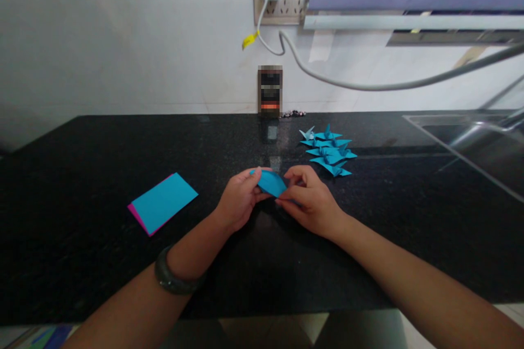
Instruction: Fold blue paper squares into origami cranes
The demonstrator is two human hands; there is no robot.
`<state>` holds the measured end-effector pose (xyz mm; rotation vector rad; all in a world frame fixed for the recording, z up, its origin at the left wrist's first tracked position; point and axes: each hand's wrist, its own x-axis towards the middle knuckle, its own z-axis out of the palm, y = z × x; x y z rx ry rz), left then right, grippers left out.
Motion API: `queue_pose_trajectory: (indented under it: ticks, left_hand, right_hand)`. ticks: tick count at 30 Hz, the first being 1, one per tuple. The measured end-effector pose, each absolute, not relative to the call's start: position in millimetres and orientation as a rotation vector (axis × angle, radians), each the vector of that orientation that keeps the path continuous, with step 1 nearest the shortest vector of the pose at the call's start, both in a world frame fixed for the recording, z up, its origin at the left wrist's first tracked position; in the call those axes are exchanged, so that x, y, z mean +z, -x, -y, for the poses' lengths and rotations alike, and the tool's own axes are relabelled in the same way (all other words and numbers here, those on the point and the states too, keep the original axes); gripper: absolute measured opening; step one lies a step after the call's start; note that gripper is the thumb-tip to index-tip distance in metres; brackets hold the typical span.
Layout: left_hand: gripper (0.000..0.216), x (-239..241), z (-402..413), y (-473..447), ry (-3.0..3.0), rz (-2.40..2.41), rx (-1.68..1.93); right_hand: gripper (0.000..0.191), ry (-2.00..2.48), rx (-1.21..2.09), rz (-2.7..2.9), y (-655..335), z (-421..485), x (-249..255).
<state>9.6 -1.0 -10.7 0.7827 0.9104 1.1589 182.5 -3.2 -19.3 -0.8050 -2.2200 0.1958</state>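
Note:
A folded piece of blue origami paper (271, 182) is held between both hands above the dark counter. My left hand (241, 196) pinches its left end, thumb on top and fingers underneath. At the paper's right end, the fingertips of my right hand (311, 199) close on the edge. Several folded blue paper cranes (329, 154) sit in a cluster behind and to the right of my hands; one at the back left looks paler. Off to the left lies a stack of flat paper sheets (166, 202), blue on top with pink showing beneath.
The black counter (90, 174) meets a white wall, where a small pixelated box (270, 91) stands beside some beads (293, 113). A sink (470, 136) is set in at the right. From a wall socket (282, 1) a grey cable (368, 86) hangs across.

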Motion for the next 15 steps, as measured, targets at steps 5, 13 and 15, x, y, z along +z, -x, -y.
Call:
queue_pose_trajectory:
  ticks: [5, 13, 15]
  left_hand:
    - [0.025, -8.3, 3.2, -10.2, -0.785, -0.842, 1.194]
    - [0.028, -12.9, 3.1, -10.5, -0.803, -0.766, 1.113]
    - [0.028, -13.2, 2.5, -9.4, -0.849, -0.852, 1.090]
  right_hand:
    - [0.005, 0.893, 0.329, 2.091, -181.6, -0.2, -23.1]
    - [0.016, 0.934, 0.442, 2.042, -181.1, -1.3, -21.5]
    - [0.016, 0.923, 0.439, 2.057, -182.1, -2.1, -19.6]
